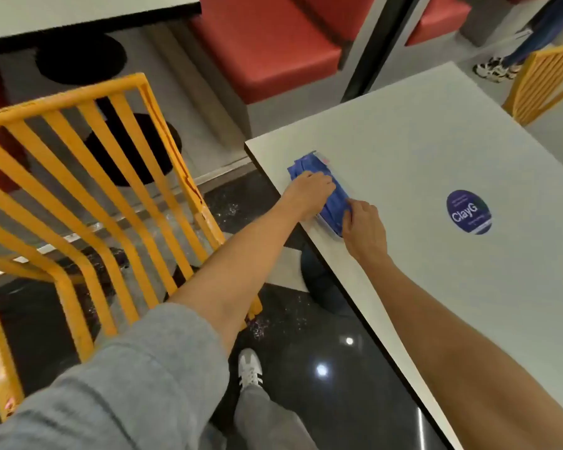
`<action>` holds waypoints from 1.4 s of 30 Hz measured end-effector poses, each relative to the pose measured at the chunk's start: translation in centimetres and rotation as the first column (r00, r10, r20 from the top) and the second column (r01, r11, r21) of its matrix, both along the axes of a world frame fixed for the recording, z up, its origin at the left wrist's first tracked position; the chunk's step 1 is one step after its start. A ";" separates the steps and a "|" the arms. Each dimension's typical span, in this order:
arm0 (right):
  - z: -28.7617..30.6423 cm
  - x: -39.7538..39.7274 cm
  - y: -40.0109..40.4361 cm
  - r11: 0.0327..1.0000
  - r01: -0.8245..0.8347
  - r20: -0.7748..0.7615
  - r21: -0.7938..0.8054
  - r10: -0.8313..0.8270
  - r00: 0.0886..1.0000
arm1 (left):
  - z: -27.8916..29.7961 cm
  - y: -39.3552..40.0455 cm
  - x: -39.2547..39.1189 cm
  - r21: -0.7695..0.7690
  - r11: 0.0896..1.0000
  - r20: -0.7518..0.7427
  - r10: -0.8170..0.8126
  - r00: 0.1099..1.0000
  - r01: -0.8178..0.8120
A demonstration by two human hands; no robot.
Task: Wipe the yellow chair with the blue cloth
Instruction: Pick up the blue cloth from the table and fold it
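Both hands are on the blue cloth [325, 190] now, which lies folded near the left edge of the white table [436, 151]. The left hand [309, 194] presses down on its far end, fingers curled over the fabric. The right hand [364, 227] pinches the near end, fingers closed on the fold. The cloth's long axis runs from far-left to near-right, roughly along the table edge. The yellow chair [88, 190] stands well off to the left, slatted back toward the table, untouched so far. The left arm is the nearer one to it, so I'd expect the cloth to swing leftward, across the gap.
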State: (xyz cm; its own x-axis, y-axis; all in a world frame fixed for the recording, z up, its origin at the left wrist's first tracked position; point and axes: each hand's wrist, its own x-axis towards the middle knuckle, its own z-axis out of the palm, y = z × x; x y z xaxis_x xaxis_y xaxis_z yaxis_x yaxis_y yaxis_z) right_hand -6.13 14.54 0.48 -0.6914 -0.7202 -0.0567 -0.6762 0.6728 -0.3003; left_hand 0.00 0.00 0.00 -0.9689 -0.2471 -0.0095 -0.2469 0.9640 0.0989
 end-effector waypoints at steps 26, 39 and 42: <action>-0.9 -1.7 -2.6 0.993 0.119 0.069 0.025 -0.121 0.990 | -0.4 -2.2 -2.5 0.041 0.997 -0.036 -0.063 0.997 0.065; 3.1 -1.1 -1.2 0.912 0.222 0.272 -0.346 -0.129 0.954 | 2.4 -4.3 -0.8 -0.096 0.988 -0.187 -0.134 0.973 0.117; 5.7 -1.3 -1.0 0.822 0.264 0.331 -0.504 -0.098 0.939 | 3.8 -4.7 1.0 0.161 0.983 -0.426 -0.010 0.905 0.086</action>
State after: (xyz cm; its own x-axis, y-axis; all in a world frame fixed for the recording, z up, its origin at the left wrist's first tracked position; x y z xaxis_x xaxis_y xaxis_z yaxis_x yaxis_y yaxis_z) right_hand -7.43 13.57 6.16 -0.8264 -0.5560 0.0891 -0.3902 0.4515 -0.8024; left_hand 1.01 -4.75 3.77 -0.9020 -0.2317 0.3642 -0.0990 0.9323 0.3479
